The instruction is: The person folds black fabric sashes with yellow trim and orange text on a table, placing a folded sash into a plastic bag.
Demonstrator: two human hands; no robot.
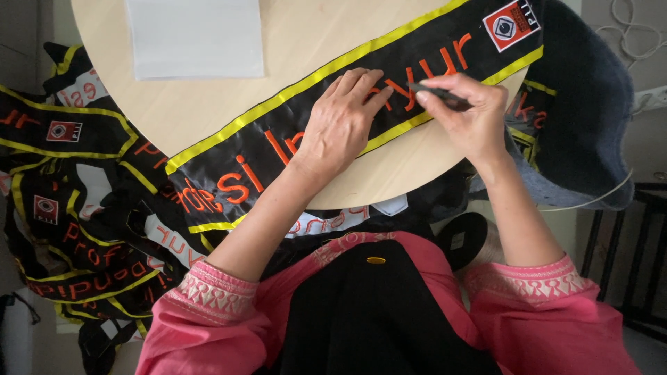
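A round wooden table [208, 111] fills the upper middle of the view, its pale top running from about nine o'clock round to two o'clock. Across it lies a long black sash [333, 104] with yellow edging and orange stitched letters, stretched on a slant from seven o'clock up to one o'clock, with a small red and white badge at its upper end. At nine o'clock, off the table's edge, a heap of sashes [76, 201] of the same kind lies piled and folded over itself down to about seven o'clock. At two to three o'clock a dark blue-grey cloth [590, 111] drapes over the table's right side. A sheet of white paper [196, 36] lies flat on the table at eleven o'clock, well apart from the hands.

The person's pink sleeves and black top fill the six o'clock part of the view.

The left hand [340, 125] lies palm down at the centre, fingers stretched out and close together, pressing flat on the sash over the orange letters; it grips nothing. The right hand [469, 114], at about one o'clock and just beside the left fingertips, is curled closed around a thin dark tool [441, 96], pinched between thumb and fingers, its tip pointing toward eleven o'clock and touching the sash near an orange letter.
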